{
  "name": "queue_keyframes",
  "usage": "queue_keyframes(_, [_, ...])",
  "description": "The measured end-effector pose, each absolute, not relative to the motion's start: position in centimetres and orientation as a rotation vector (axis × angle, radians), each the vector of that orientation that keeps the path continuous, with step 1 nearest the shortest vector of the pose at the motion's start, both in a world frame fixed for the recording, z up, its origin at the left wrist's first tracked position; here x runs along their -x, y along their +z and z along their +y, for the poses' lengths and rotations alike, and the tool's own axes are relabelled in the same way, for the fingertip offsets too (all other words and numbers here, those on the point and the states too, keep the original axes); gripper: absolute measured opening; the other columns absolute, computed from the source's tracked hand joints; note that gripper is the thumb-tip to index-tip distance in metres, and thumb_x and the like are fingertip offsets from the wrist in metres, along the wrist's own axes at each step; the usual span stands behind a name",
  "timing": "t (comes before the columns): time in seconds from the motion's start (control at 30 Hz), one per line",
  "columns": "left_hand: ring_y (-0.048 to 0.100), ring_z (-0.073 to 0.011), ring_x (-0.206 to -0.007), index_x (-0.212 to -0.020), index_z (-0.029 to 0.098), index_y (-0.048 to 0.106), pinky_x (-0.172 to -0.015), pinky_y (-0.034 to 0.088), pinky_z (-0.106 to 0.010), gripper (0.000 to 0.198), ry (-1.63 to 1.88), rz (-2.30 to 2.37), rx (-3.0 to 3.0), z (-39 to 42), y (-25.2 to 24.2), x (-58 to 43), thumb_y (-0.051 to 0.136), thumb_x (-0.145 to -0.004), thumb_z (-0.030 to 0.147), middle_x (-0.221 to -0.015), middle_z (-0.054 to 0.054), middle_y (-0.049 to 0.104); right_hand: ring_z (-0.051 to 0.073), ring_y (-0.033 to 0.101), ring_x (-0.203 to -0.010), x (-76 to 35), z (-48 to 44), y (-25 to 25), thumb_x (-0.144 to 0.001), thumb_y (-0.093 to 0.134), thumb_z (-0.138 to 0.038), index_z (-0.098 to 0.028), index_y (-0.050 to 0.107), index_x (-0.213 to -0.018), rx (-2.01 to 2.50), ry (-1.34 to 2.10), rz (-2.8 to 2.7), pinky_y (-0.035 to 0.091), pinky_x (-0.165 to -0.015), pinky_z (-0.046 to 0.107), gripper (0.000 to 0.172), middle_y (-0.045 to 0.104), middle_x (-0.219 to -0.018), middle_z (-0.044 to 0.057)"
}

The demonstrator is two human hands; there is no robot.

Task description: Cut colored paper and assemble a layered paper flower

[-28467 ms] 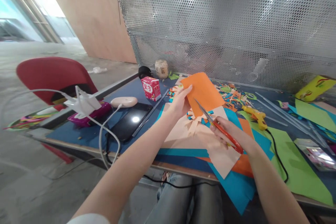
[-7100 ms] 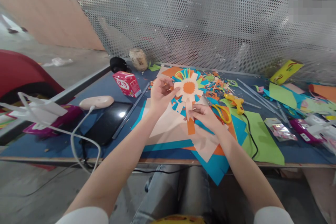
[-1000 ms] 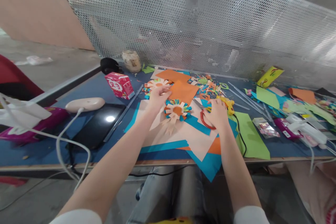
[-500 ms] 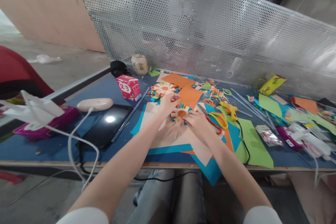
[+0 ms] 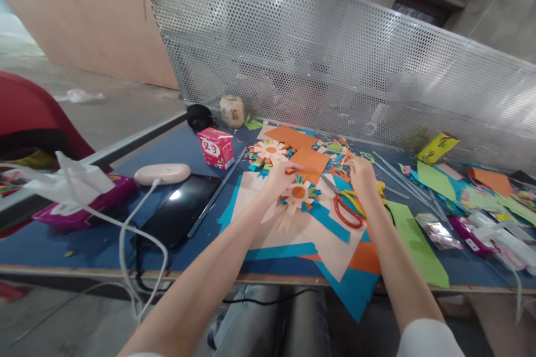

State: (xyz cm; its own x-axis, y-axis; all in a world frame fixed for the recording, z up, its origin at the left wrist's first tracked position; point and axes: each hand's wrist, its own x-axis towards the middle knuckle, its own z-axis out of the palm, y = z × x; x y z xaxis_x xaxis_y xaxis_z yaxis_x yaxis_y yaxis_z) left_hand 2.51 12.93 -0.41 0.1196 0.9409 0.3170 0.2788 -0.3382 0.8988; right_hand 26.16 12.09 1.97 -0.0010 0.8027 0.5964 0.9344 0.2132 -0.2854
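Observation:
A layered paper flower [image 5: 298,193] with an orange centre, pale petals, blue and green tips and pale tails lies on pale paper sheets [image 5: 262,217]. My left hand [image 5: 281,177] is just above and left of it, fingers curled together; what they hold, if anything, is too small to make out. Over the heap of paper scraps [image 5: 338,164], my right hand [image 5: 363,174] reaches down with its fingertips mostly hidden. Red-handled scissors [image 5: 348,217] lie below that hand, near yellow handles [image 5: 350,196]. A yellow glue gun [image 5: 381,191] is partly hidden behind my right wrist.
A second paper flower [image 5: 271,150] lies at the back left, by orange sheets [image 5: 312,160]. Left of the papers are a black tablet [image 5: 178,212], a pink box [image 5: 215,148] and a tissue pack [image 5: 92,203]. A perforated metal screen [image 5: 318,61] closes the back.
My right hand has left the flower and moved right and away, over the scraps. My left hand has shifted slightly off the flower, which now shows more fully. The view has tilted a little.

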Motion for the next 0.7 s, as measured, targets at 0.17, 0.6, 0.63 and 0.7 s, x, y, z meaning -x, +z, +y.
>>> queue_keyframes(0.17, [0.064, -0.0198, -0.085, -0.092, 0.014, 0.068, -0.074, 0.05, -0.03, 0.032, 1.131, 1.243, -1.768, 12.2, 0.1, -2.9, 0.051, -0.065, 0.009, -0.095, -0.008, 0.07, 0.025, 0.051, -0.114, -23.4, 11.4, 1.1, -0.08, 0.053, -0.028, -0.016, 0.057, -0.113, 1.444, -0.102, -2.116, 0.034, -0.098, 0.042, 0.035, 0.06, -0.12, 0.013])
queue_keyframes(0.6, [0.052, -0.0378, -0.105, -0.089, 0.013, 0.063, -0.085, 0.041, -0.046, 0.052, 0.615, 2.022, -2.142, 11.4, 0.1, -2.0, 0.061, -0.06, 0.056, -0.103, -0.021, 0.061, 0.017, 0.061, -0.069, -21.5, 9.1, 0.4, -0.082, 0.044, -0.034, -0.019, 0.059, -0.074, 1.469, 0.356, -1.727, 0.045, -0.066, 0.028, 0.023, 0.066, -0.075, 0.005])
queue_keyframes(0.63, [0.052, -0.0385, -0.104, -0.082, 0.015, 0.063, -0.083, 0.041, -0.045, 0.049, 0.581, 2.061, -2.148, 11.4, -0.1, -2.0, 0.063, -0.057, 0.056, -0.101, -0.021, 0.062, 0.018, 0.06, -0.068, -21.4, 9.1, 0.2, -0.082, 0.043, -0.035, -0.019, 0.059, -0.074, 1.467, 0.361, -1.699, 0.045, -0.065, 0.028, 0.024, 0.066, -0.075, 0.006])
queue_keyframes(0.7, [0.057, -0.0365, -0.093, -0.065, 0.018, 0.059, -0.075, 0.044, -0.042, 0.042, 0.551, 2.066, -2.146, 11.6, -0.3, -1.8, 0.067, -0.05, 0.056, -0.087, -0.017, 0.064, 0.018, 0.061, -0.068, -21.2, 9.3, -0.3, -0.08, 0.044, -0.034, -0.019, 0.059, -0.077, 1.456, 0.383, -1.662, 0.046, -0.065, 0.028, 0.022, 0.067, -0.076, 0.006])
